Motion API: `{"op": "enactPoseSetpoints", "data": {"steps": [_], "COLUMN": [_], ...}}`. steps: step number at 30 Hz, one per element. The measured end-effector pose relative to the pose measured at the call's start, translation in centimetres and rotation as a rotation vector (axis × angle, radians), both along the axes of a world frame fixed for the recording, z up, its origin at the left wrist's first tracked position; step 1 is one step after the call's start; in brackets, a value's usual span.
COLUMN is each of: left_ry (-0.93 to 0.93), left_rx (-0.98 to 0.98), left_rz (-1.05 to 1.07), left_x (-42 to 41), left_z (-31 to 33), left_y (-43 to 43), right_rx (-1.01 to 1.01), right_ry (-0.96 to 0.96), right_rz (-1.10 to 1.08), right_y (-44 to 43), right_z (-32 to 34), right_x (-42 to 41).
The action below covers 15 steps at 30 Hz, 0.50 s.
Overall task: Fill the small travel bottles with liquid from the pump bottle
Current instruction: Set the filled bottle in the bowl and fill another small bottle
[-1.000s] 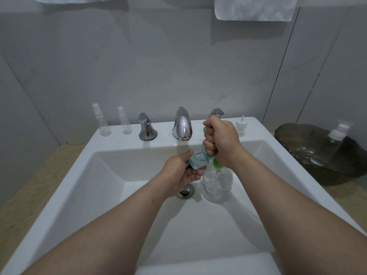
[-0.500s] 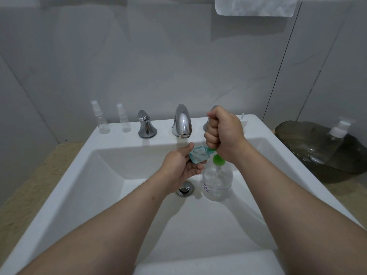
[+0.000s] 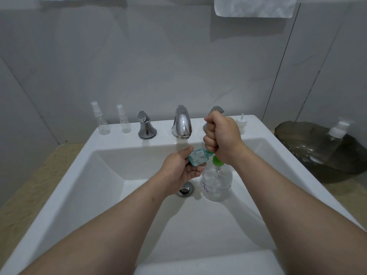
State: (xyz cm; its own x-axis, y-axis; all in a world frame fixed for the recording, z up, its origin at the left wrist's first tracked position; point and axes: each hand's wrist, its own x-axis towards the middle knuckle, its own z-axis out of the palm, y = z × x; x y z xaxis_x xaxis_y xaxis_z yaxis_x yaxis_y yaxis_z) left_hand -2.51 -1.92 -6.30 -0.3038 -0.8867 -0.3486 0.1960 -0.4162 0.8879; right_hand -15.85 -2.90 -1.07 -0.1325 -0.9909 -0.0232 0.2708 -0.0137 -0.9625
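A clear pump bottle (image 3: 217, 180) with a green pump collar stands in the white sink basin (image 3: 111, 171) beside the drain. My right hand (image 3: 221, 136) is curled in a fist around the pump head, which it hides. My left hand (image 3: 181, 168) holds a small travel bottle (image 3: 198, 156) tilted, its mouth up against the pump under my right fist; bluish liquid shows inside it. Two small clear spray bottles (image 3: 100, 120) (image 3: 124, 121) stand on the sink ledge at the back left. A white spray cap (image 3: 242, 124) sits on the ledge behind my right hand.
A chrome tap (image 3: 181, 123) stands between two chrome handles (image 3: 146, 126) at the back of the sink. A dark bowl (image 3: 297, 143) on the counter to the right holds another pump bottle (image 3: 331, 139). White towels (image 3: 254, 5) hang above.
My right fist rose on the pump half a second ago and has since come down again. My left hand keeps the small bottle at the spout.
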Motion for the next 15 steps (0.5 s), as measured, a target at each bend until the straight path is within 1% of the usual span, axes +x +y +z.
{"op": "enactPoseSetpoints", "data": {"steps": [9, 15], "left_ry": [-0.021, -0.013], "left_rx": [0.018, -0.024], "left_rz": [-0.009, 0.000], "left_x": [-0.01, -0.07], "left_z": [-0.06, 0.14], "left_y": [0.16, 0.03], "right_rx": [0.022, 0.004], "right_ry": [0.017, 0.019], "right_rz": [-0.002, 0.011], "right_y": [-0.08, 0.09], "right_z": [-0.42, 0.21], "right_x": [-0.10, -0.02]}}
